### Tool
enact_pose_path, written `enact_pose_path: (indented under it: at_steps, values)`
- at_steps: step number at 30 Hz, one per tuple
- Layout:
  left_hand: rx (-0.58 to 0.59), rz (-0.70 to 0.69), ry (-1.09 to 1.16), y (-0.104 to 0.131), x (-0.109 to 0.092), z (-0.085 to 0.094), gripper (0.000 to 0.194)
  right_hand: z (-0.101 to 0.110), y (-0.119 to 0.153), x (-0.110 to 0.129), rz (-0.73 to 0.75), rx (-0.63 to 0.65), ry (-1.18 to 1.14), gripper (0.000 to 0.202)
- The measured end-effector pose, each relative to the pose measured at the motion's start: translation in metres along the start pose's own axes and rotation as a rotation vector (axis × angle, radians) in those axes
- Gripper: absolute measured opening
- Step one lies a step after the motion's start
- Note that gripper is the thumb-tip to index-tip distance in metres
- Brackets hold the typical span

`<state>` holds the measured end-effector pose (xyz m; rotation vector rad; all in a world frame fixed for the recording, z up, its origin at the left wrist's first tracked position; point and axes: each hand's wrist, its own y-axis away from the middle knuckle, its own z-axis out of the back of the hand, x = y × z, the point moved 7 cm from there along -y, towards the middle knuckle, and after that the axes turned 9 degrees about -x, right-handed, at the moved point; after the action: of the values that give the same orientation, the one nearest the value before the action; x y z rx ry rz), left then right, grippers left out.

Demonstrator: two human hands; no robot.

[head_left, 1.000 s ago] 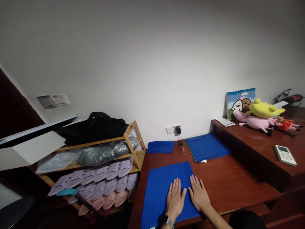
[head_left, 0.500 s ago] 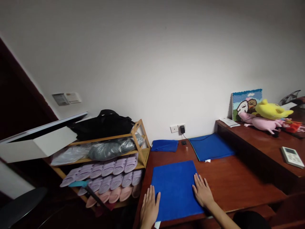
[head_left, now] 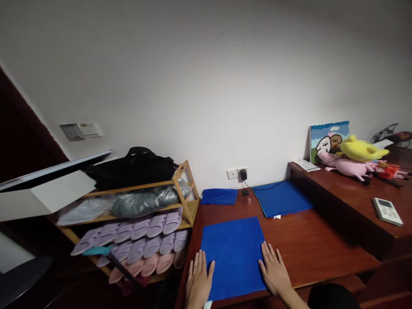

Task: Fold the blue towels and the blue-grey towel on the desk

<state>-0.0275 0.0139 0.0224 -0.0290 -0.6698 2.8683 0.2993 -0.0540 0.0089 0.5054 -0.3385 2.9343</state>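
Observation:
A flat blue cloth is spread near the front of the brown wooden desk, with a white tag peeking out at its lower left corner. My left hand lies palm down over its left edge, fingers stretched out. Along the right edge rests my right hand, also flat with its fingers spread. Behind them a small folded blue cloth sits by the wall. A larger folded blue cloth with a white tag lies to its right.
On the left, a wooden rack bears slippers, wrapped bundles and a black bag. A charger sits in the wall socket, its cable trailing. The raised right ledge holds plush toys, a picture and a white calculator-like device.
My right hand has slid slightly down along the cloth's right edge. My left hand stays at the left edge. The whole view has shifted a little, moving the scene leftward.

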Motion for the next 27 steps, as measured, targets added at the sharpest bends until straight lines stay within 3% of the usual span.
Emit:
enact_pose_path:
  at_steps: [3, 8, 10, 12, 15, 17, 23, 25, 27]
  values:
    - [-0.008, -0.056, 0.08, -0.007, -0.055, 0.016, 0.068, -0.002, -0.001, 0.0, 0.011, -0.021, -0.005, 0.068]
    - [0.122, -0.346, 0.35, -0.006, -0.194, 0.028, 0.064, -0.005, 0.001, 0.0, 0.053, -0.026, 0.018, 0.063]
    - [0.168, -0.392, 0.402, -0.004, -0.225, 0.026, 0.063, -0.006, 0.002, 0.001, 0.092, -0.018, 0.037, 0.062]
    - [0.2, -0.394, 0.415, -0.003, -0.234, 0.022, 0.063, -0.006, 0.002, 0.002, 0.107, -0.011, 0.044, 0.062]
    - [0.192, -0.374, 0.398, -0.001, -0.209, 0.016, 0.062, -0.001, 0.0, 0.001, 0.062, -0.003, 0.024, 0.062]
    - [0.185, -0.33, 0.359, 0.0, -0.174, 0.013, 0.062, 0.003, 0.0, 0.001, 0.027, 0.0, 0.011, 0.066]
    - [0.206, -0.094, 0.218, 0.008, -0.041, -0.001, 0.067, 0.008, 0.002, 0.003, -0.003, 0.014, -0.002, 0.071]
    - [0.181, -0.068, 0.199, 0.015, -0.012, -0.004, 0.066, 0.007, 0.002, 0.002, -0.004, 0.014, -0.003, 0.071]
    - [0.138, -0.073, 0.198, 0.022, 0.001, -0.005, 0.064, 0.006, 0.001, 0.002, -0.005, 0.016, -0.003, 0.07]
